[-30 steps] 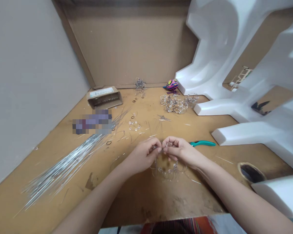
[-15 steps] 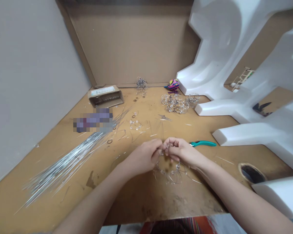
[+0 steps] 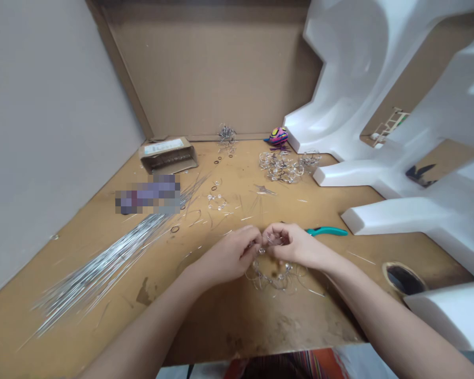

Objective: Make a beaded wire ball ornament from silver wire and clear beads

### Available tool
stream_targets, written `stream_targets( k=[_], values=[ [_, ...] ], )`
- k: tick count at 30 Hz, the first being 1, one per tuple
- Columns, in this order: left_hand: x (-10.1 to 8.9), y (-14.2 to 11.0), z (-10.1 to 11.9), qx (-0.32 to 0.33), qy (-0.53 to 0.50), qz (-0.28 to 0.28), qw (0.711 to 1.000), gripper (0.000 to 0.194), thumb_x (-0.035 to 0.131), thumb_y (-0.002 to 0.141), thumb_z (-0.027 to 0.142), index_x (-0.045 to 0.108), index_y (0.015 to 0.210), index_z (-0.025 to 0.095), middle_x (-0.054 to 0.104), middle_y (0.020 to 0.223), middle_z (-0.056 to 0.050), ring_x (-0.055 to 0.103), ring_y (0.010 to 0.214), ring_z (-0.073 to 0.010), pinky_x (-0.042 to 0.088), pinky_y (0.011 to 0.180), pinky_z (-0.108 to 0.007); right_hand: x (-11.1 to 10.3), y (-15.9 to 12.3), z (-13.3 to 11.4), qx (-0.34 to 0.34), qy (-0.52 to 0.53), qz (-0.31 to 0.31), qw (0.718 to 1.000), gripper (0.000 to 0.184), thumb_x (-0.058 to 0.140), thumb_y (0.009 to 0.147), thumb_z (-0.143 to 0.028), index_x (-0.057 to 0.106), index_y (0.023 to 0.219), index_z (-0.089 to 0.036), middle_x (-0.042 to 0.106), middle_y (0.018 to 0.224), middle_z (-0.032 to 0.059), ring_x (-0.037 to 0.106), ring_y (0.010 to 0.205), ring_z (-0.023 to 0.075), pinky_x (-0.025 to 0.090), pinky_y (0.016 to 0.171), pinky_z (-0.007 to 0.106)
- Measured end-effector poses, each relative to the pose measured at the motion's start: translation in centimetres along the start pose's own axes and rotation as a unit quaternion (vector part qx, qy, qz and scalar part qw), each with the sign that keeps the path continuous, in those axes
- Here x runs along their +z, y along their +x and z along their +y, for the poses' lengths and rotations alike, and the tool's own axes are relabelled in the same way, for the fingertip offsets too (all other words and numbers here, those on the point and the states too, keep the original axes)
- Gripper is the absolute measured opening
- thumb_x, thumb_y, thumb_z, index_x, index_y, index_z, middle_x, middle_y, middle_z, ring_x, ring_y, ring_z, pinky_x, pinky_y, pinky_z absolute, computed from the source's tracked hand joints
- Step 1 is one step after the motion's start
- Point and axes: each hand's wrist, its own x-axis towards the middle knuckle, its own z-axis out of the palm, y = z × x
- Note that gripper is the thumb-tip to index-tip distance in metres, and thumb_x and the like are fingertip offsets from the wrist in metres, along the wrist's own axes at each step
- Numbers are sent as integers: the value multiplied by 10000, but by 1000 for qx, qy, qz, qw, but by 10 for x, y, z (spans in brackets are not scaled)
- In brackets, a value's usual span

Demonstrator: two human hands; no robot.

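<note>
A ring of thin wire strung with clear beads [image 3: 274,279] hangs beneath my two hands, loose wire ends sticking out around it. My left hand [image 3: 239,250] pinches the ring's upper left side, its fingertips pressed together. Close against it, my right hand [image 3: 290,242] has thumb and forefinger closed on the wire at the top of the ring. The exact spot between the fingertips is partly hidden. Just beyond my right hand lie teal-handled pliers [image 3: 327,231], their jaws mostly covered by the hand.
A bundle of straight silver wires [image 3: 114,263] lies at left, near an open cardboard box [image 3: 168,158]. Finished-looking beaded wire pieces [image 3: 282,167] sit at the back, beside a colourful ball [image 3: 278,136]. White moulded foam [image 3: 387,216] borders the right, near a round table hole [image 3: 405,279].
My right hand's fingers have shifted slightly on the wire, with thumb and forefinger spaced a little differently. The bead ring stays between both hands, and the view has moved slightly.
</note>
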Motion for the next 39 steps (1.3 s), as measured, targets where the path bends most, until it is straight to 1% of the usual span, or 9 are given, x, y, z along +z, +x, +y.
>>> stream_targets(
  k=[4, 9, 13, 18, 20, 23, 29, 33, 39],
  values=[
    [2, 0, 2, -14, 20, -2, 1000, 129, 372, 862, 199, 485, 803, 183, 543, 756, 1, 477, 667, -122, 359, 606, -240, 1, 1, 6, -63, -100, 28, 993, 132, 527, 598, -118, 507, 717, -172, 454, 608, -61, 408, 561, 72, 339, 526, 192],
    [2, 0, 4, -16, 32, -8, 999, 132, 376, 852, 180, 501, 810, 186, 556, 779, -4, 500, 685, -125, 374, 618, -241, 2, -1, 4, -74, -182, 47, 979, 81, 510, 618, -140, 523, 689, -177, 436, 588, -62, 393, 554, 74, 330, 530, 192],
    [3, -1, 2, -11, 54, -11, 998, 151, 357, 861, 183, 499, 810, 183, 546, 795, -11, 507, 709, -135, 384, 637, -256, 3, -4, 0, -86, -263, 60, 959, 79, 503, 630, -136, 546, 676, -184, 441, 559, -60, 394, 538, 76, 311, 525, 194],
    [3, -1, 2, 15, 64, -9, 998, 154, 345, 863, 153, 479, 792, 181, 516, 809, -13, 506, 738, -140, 388, 659, -262, 6, -6, -3, -107, -310, 82, 941, 58, 520, 637, -144, 535, 663, -194, 470, 558, -47, 385, 522, 82, 283, 509, 206],
    [4, -1, 2, 16, 63, -7, 998, 154, 342, 867, 150, 478, 802, 181, 511, 814, -15, 504, 742, -143, 389, 665, -266, 7, -6, -3, -101, -307, 90, 942, 28, 539, 645, -169, 535, 657, -194, 474, 561, -41, 378, 522, 84, 280, 509, 211],
    [3, -1, 3, 13, 52, -6, 999, 166, 329, 879, 161, 476, 802, 179, 503, 806, -15, 495, 730, -141, 389, 660, -264, 6, -5, -3, -78, -259, 81, 959, 47, 558, 661, -221, 528, 644, -189, 446, 551, -44, 367, 522, 85, 276, 496, 209],
    [-6, -2, 9, 41, -15, -30, 999, 211, 320, 887, 184, 520, 818, 184, 494, 865, -26, 478, 747, -132, 394, 675, -249, -1, -5, -8, -35, -117, 9, 993, 48, 470, 655, -164, 507, 624, -169, 398, 548, -53, 374, 514, 74, 305, 478, 193],
    [-12, -5, 15, 45, -5, -52, 998, 220, 327, 866, 147, 541, 853, 198, 489, 876, -23, 476, 748, -131, 393, 686, -245, -1, -6, -11, 4, -56, -22, 998, 65, 446, 622, -148, 507, 617, -171, 420, 502, -59, 407, 441, 70, 353, 433, 190],
    [-12, -6, 15, 36, -4, -53, 998, 219, 317, 880, 169, 533, 853, 197, 489, 901, -26, 484, 763, -134, 401, 700, -251, -3, -4, -7, -2, -42, -28, 999, 85, 453, 629, -146, 534, 644, -166, 454, 516, -54, 427, 437, 67, 393, 431, 188]
  ],
)
